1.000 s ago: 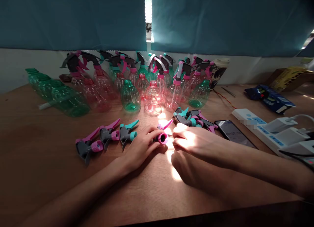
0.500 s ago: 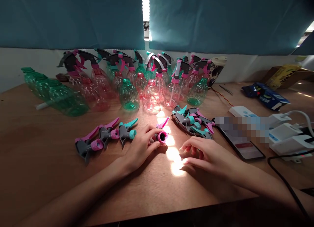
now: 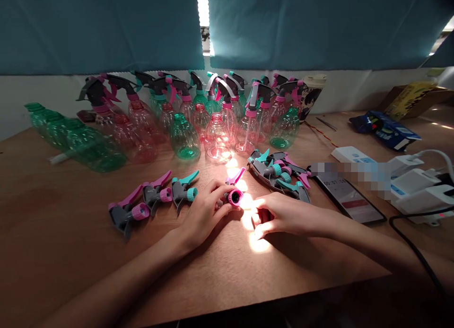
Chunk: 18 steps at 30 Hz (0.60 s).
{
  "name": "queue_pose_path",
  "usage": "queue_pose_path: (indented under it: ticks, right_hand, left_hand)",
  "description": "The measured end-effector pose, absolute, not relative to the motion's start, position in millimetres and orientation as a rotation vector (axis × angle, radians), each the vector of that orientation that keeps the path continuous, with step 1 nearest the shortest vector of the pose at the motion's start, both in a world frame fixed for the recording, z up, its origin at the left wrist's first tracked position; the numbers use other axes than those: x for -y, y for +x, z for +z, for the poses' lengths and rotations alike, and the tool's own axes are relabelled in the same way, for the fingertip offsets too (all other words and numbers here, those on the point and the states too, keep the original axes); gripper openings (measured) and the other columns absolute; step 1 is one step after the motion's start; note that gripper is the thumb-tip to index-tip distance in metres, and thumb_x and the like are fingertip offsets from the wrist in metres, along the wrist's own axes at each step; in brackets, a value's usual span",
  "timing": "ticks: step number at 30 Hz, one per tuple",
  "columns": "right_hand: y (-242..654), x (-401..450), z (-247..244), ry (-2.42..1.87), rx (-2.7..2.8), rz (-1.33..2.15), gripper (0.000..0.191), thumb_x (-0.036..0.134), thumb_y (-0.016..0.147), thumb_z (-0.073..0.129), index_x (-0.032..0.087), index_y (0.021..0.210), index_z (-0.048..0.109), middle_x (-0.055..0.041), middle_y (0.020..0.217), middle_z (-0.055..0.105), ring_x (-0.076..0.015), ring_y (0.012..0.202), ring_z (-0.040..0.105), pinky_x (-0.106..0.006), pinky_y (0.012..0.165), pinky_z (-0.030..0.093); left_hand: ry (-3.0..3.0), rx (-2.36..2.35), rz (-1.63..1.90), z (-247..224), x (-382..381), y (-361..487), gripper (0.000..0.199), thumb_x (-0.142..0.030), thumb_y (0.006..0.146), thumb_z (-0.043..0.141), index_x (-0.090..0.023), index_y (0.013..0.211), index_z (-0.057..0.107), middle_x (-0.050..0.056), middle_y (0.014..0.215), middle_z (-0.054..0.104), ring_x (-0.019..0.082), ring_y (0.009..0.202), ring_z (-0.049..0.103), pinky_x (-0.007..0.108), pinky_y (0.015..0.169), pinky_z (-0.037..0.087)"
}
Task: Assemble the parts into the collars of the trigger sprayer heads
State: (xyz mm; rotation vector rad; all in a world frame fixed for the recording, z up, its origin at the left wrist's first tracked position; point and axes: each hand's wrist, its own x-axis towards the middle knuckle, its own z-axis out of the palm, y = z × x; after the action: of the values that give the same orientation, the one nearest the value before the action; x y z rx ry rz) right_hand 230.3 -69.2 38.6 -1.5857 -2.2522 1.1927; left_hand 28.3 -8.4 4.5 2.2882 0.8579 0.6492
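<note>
Closer to the left hand had come the right hand, while the left hand stayed put with its pink-collared spray head. That spray head was low down, at or just over the table, its open end facing the person — the left fingers were wrapped around it. The right fingers were bent in near the thumb, but I couldn't tell if they pinched something small. I thought a crooked push could go wrong: the spray head might twist or slip, since only one hand held it. Bright sun patches lay between the hands, so the glare could make a finger miss the open end. The pile of spray heads sat just beyond the right hand — a careless wrist might bump it and send one sliding into the phone beside it.
</note>
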Motion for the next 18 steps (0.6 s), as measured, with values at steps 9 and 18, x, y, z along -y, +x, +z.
queue_pose_path:
  ticks: [9,18]
  right_hand:
    - [239.3,42.4,57.1,-1.186,1.854,1.292,0.021,0.035,0.082,0.062,0.016,0.086,0.068,-0.0031,0.081,0.066,-0.0146,0.068,0.059,-0.027,0.065,0.046]
    - [211.6,26.1,25.1,-1.096,1.490,1.014,0.019,0.036,0.089,0.053,0.019,0.082,0.055,0.0033,0.067,0.052,-0.0102,0.057,0.049,-0.023,0.052,0.040]
  left_hand:
    - [2.273,-0.868,0.695,2.2,8.1,28.8,0.026,-0.012,0.088,0.054,-0.022,0.112,0.058,0.001,0.098,0.052,0.013,0.078,0.053,0.024,0.069,0.045]
    - [2.194,-0.862,0.752,3.0,10.9,31.3,0.016,-0.016,0.091,0.052,-0.019,0.104,0.058,0.003,0.099,0.053,0.017,0.088,0.054,0.028,0.079,0.045]
